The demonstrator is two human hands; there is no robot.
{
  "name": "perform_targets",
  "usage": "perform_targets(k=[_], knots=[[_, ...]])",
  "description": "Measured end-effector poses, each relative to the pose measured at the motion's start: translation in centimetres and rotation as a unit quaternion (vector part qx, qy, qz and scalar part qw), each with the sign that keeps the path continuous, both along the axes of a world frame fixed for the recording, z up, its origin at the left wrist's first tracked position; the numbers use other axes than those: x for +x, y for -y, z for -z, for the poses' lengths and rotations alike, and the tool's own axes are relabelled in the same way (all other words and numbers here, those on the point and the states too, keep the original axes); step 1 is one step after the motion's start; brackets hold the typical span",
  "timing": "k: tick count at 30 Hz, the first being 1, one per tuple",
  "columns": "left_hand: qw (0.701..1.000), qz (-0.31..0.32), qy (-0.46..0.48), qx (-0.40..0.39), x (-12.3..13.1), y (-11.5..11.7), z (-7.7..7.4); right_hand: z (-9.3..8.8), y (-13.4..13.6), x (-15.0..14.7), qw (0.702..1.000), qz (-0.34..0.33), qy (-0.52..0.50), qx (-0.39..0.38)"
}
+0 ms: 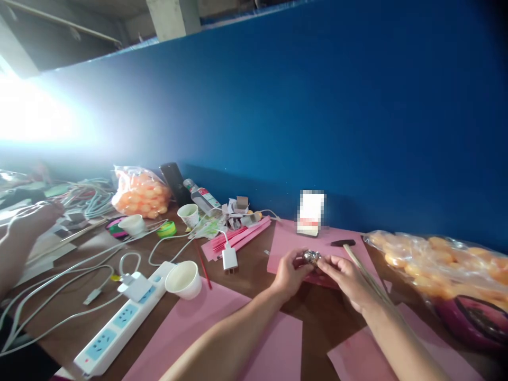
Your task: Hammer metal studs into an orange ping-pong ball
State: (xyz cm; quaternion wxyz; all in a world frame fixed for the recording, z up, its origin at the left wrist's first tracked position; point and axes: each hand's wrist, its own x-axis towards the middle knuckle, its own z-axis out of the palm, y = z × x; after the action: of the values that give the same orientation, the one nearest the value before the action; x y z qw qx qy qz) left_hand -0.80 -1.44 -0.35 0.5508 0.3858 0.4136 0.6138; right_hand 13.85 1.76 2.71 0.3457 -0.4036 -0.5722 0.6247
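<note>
A small, shiny silver object [311, 257], like crumpled foil, is between my hands above a pink sheet [286, 243]. The fingers of my left hand [292, 272] are closed on its left side. From the right, my right hand [347, 276] pinches the same piece with thumb and fingers. Its exact kind is too small to tell. A hammer [343, 243] lies just beyond my right hand, its wooden handle running back beside my forearm, which partly hides it. More pink sheets [273, 333] lie beneath my forearms.
A lit phone [310, 214] leans at the blue partition [317, 106]. Orange balls in a plastic bag [440, 264] lie right. Left are a power strip [115, 323], paper cups [183, 280], a charger [229, 258], cables and another person's arm [24, 233].
</note>
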Motion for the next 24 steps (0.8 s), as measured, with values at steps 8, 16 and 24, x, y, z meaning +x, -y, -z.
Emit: perform_targets(k=[8,16,24], knots=[[1.0,-0.013,-0.017,0.011,0.1,0.2,-0.2,-0.4,0.2,0.0,0.999,0.021,0.016,0.033],[1.0,-0.007,-0.019,0.0,0.1,0.2,-0.7,0.1,0.1,0.0,0.998,0.026,0.021,0.051],[0.999,-0.001,-0.036,0.013,-0.1,-0.3,0.1,0.7,-0.1,-0.1,0.998,0.047,-0.025,0.03]])
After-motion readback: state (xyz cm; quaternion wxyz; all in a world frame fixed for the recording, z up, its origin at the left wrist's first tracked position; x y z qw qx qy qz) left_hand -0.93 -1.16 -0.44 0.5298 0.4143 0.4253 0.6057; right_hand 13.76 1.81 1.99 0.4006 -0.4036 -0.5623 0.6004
